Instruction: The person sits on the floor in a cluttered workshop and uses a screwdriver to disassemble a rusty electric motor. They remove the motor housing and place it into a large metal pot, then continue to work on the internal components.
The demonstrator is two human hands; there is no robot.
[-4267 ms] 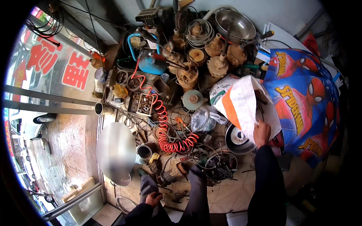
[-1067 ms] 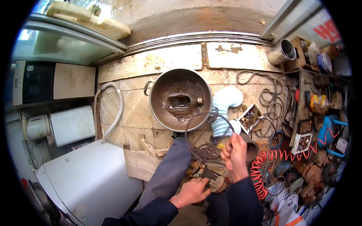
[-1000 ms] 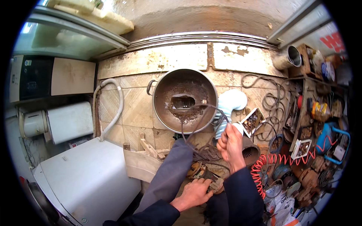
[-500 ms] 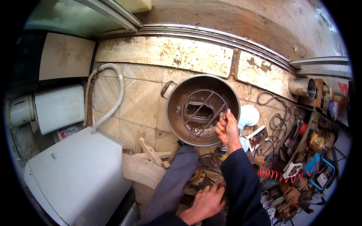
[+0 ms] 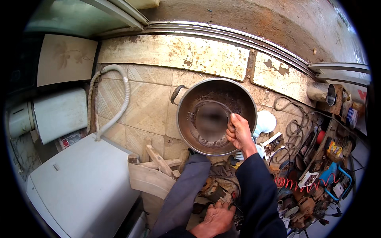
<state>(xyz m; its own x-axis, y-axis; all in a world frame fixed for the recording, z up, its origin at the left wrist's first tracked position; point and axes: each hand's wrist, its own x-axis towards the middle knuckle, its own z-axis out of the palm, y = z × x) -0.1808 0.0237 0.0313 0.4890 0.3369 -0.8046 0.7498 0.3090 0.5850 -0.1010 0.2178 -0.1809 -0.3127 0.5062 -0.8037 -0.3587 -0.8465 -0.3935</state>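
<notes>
A large round metal pot [image 5: 248, 93] with a dark loop handle stands on the tiled floor. Dark, crumbly debris clings inside it. Over its hollow, my right hand [image 5: 240, 133] is closed on the right edge of a round metal frame [image 5: 202, 105]. The frame's middle is smeared by motion, so its bars do not show now. Lower down, near my grey trouser leg [image 5: 180, 188], my left hand [image 5: 217, 218] lies with its fingers loosely apart and holds nothing I can see. Just above it is a rusty cylindrical part [image 5: 212, 190].
A white cabinet [image 5: 81, 178] and a grey hose [image 5: 121, 119] are on the left. Wooden pieces [image 5: 158, 160] lie below the pot. On the right are a coiled cable [image 5: 291, 119], a red spiral hose [image 5: 291, 183], a steel cylinder [image 5: 317, 92] and heaped tools and parts.
My right hand stays on the frame, which has moved within the pot; its bars, distinct before, are now blurred. The left hand has shifted slightly lower.
</notes>
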